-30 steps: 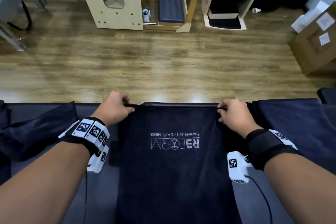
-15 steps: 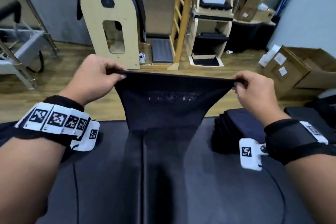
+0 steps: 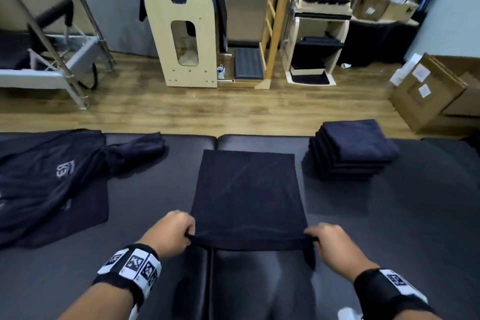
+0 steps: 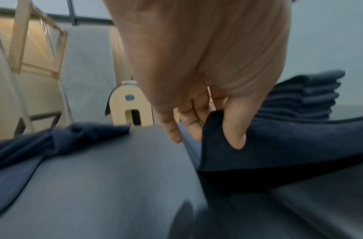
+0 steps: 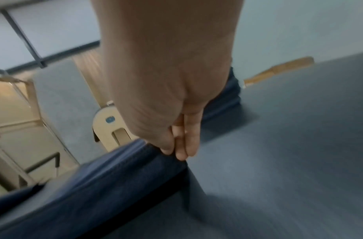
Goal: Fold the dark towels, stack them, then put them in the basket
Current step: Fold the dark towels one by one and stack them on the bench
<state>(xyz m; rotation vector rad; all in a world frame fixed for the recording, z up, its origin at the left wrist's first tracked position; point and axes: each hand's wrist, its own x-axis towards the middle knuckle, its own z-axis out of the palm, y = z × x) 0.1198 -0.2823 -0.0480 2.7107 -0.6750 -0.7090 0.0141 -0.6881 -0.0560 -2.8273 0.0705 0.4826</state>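
Note:
A dark navy towel (image 3: 248,195) lies doubled over on the black padded table (image 3: 389,215), its folded edge toward the far side. My left hand (image 3: 179,231) pinches the towel's near left corner, thumb on top in the left wrist view (image 4: 233,129). My right hand (image 3: 327,239) pinches the near right corner (image 5: 176,152). The near edge hangs slightly above the table between both hands. A stack of several folded dark towels (image 3: 353,150) sits to the right. Unfolded dark towels (image 3: 52,184) lie heaped at the left. No basket is in view.
Beyond the table's far edge is a wooden floor (image 3: 233,109) with wooden exercise equipment (image 3: 181,34), shelves (image 3: 317,34), a metal frame (image 3: 52,60) at the left and cardboard boxes (image 3: 436,91) at the right.
Both hands lifted the towel's far edge up and then brought it toward me, doubling the towel over; the printed logo is now hidden inside and my view has tilted up.

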